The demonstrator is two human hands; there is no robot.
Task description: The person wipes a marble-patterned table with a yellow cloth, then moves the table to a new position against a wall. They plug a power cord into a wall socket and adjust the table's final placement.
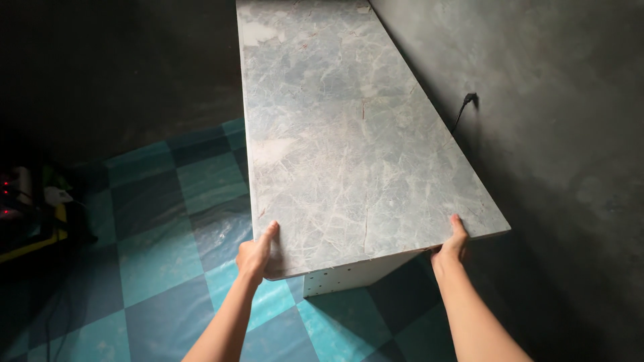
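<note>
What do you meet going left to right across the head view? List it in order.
Dark gear with red lights → teal checkered floor → left hand on the near edge of the marble-patterned tabletop → right hand at its near right corner → black cable → grey wall.

Grey marble-patterned table top (335, 134), bare, over checkered teal floor (168, 255).

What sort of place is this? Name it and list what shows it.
Probably a bare room in a home or workshop, being set up. Signs: a long marble-look table gripped at its near end by the left hand and right hand, a checkered teal floor, and dark plaster walls.
</note>
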